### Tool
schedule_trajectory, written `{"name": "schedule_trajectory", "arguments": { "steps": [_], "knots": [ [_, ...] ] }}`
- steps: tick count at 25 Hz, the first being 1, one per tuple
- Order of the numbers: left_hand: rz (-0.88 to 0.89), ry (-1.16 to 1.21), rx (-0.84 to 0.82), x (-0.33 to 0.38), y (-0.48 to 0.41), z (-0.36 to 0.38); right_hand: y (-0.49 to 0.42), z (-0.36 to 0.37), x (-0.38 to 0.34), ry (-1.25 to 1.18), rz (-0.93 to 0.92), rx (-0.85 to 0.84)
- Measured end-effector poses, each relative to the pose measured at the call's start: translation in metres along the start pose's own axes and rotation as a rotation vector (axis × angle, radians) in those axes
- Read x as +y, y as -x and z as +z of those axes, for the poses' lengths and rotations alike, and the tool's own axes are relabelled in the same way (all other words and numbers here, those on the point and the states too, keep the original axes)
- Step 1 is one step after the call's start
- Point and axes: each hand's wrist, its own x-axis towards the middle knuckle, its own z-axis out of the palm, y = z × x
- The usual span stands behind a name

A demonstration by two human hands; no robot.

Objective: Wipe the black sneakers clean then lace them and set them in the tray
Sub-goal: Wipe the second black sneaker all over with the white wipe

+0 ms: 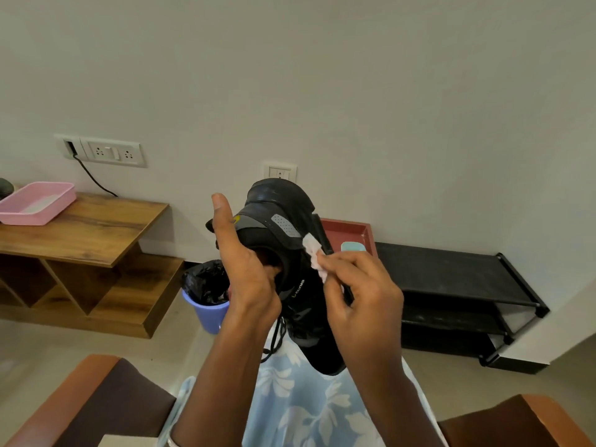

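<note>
Grips first: my right grip (pixel 361 291) pinches a wipe (pixel 312 256) between thumb and fingertips and presses it to the right flank of the sneaker (pixel 283 227), just below a grey perforated panel. My left grip (pixel 248 269) holds the sneaker from within, fingers tucked into the collar and thumb standing free.

The sneaker is held in the air above my lap, between the two grips. Its long axis runs steeply, heel up and away, toe down toward me. Most of the flank therefore lies below the wipe, so I judge the next stroke should run downward along that axis. The right grip is the nearer one to make it, while the left steadies.

The wipe is white, soft and crumpled. The upper looks like matte black fabric, and the sole is smoother, with a slight sheen. Thin cord laces (pixel 277 340) hang loose, not yet threaded tight.

A red tray (pixel 345 222) sits on a black rack (pixel 451 269) behind the sneaker. A pink tray (pixel 48 204) sits on the wooden desk (pixel 96 227), well apart at left. I cannot tell which tray is meant.
</note>
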Motion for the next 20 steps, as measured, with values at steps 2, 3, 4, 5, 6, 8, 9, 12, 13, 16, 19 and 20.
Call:
{"name": "schedule_trajectory", "arguments": {
  "steps": [2, 3, 4, 5, 6, 8, 9, 12, 13, 16, 19, 20],
  "knots": [
    [0.016, 0.012, 0.028, 0.000, -0.003, -0.002, 0.004, -0.006, -0.002, -0.008, 0.089, -0.080],
    [0.004, 0.033, 0.041, 0.000, -0.003, -0.001, 0.001, -0.008, -0.008, -0.030, 0.115, -0.131],
    [-0.014, 0.051, 0.039, 0.000, -0.001, 0.000, -0.005, -0.010, -0.015, -0.052, 0.105, -0.172],
    [-0.032, 0.063, 0.017, 0.000, 0.000, 0.001, -0.013, -0.011, -0.022, -0.070, 0.069, -0.193],
    [-0.052, 0.068, -0.009, 0.000, 0.002, 0.003, -0.021, -0.011, -0.027, -0.077, 0.028, -0.198],
    [-0.061, 0.063, -0.049, 0.000, 0.006, 0.004, -0.041, -0.009, -0.033, -0.098, -0.010, -0.205],
    [-0.051, 0.055, -0.054, -0.001, 0.006, 0.004, -0.049, -0.008, -0.033, -0.127, -0.008, -0.211],
    [-0.029, 0.022, -0.021, 0.001, 0.007, 0.003, -0.057, -0.007, -0.026, -0.204, 0.055, -0.230],
    [-0.021, 0.009, -0.001, 0.001, 0.006, 0.002, -0.054, -0.007, -0.023, -0.204, 0.087, -0.236],
    [-0.002, -0.012, 0.059, 0.001, 0.002, -0.001, -0.038, -0.011, -0.009, -0.143, 0.191, -0.235],
    [-0.023, 0.007, 0.070, 0.000, 0.002, 0.000, -0.038, -0.015, -0.005, -0.132, 0.219, -0.238],
    [-0.035, 0.010, 0.043, -0.001, 0.004, 0.002, -0.043, -0.015, -0.008, -0.157, 0.205, -0.229]
  ]
}}
